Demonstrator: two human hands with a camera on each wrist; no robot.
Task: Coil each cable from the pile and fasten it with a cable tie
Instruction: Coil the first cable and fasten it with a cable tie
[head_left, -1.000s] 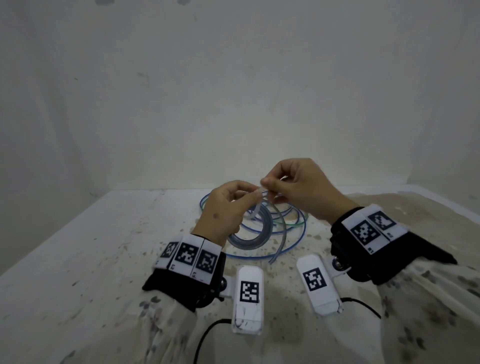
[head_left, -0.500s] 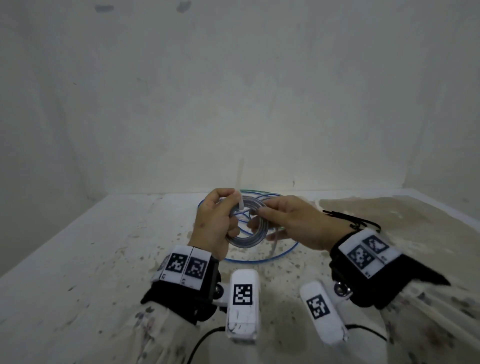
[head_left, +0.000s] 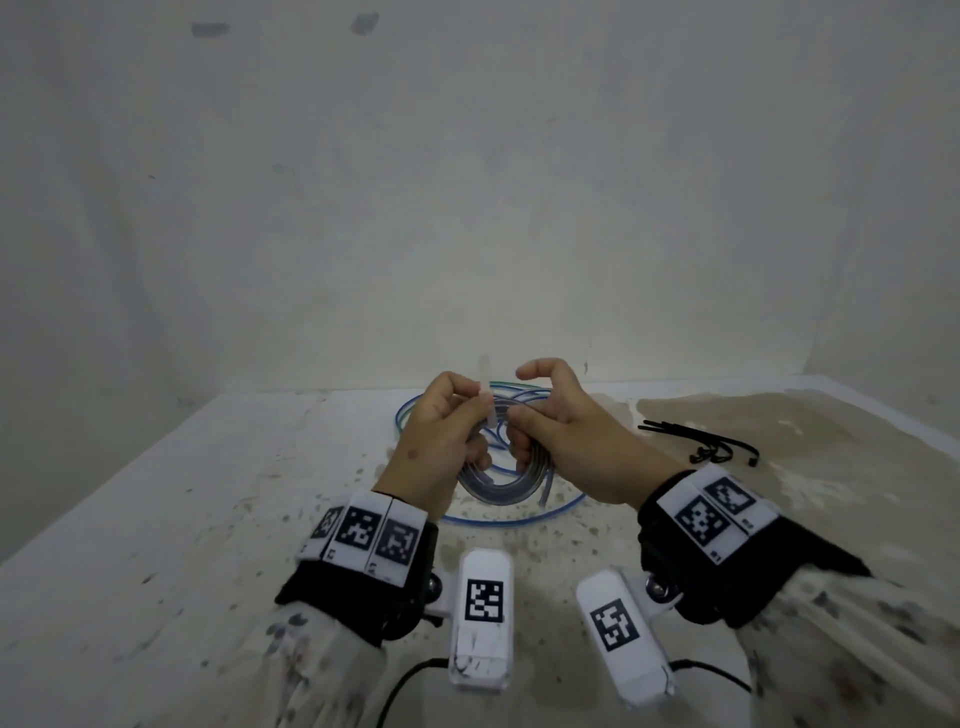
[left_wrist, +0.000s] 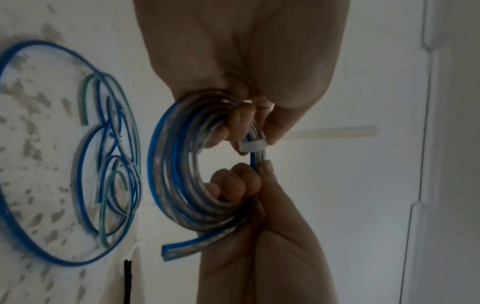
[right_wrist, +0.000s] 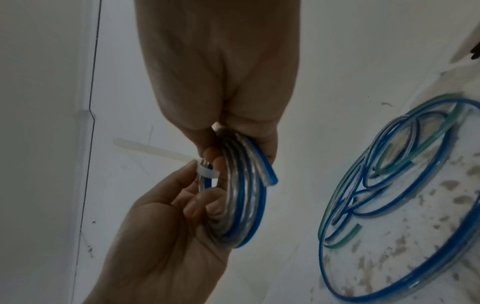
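Head view: a coiled cable (head_left: 488, 480), clear with a blue stripe, is held off the surface (head_left: 156, 519) between both hands. A translucent white cable tie (head_left: 485, 387) is looped round the coil at its top, its free tail standing upright above the fingers. The tie's loop (left_wrist: 251, 146) is seen in the left wrist view wrapped over the strands. The coil and tie are grasped by the left hand (head_left: 441, 447), fingers curled round the strands and thumb pinched at the tie. The coil is gripped on its other side by the lower fingers of the right hand (head_left: 566, 441), while the index finger and thumb are raised and curved, clear of the tie. One cut end of the cable (right_wrist: 270, 181) projects beside the right grip. Beyond and below both grips, loose blue and green cables (head_left: 415, 415) are spread in rings on the stained surface. Well right of the right grip, black cable ties (head_left: 711, 447) are laid in a bunch.
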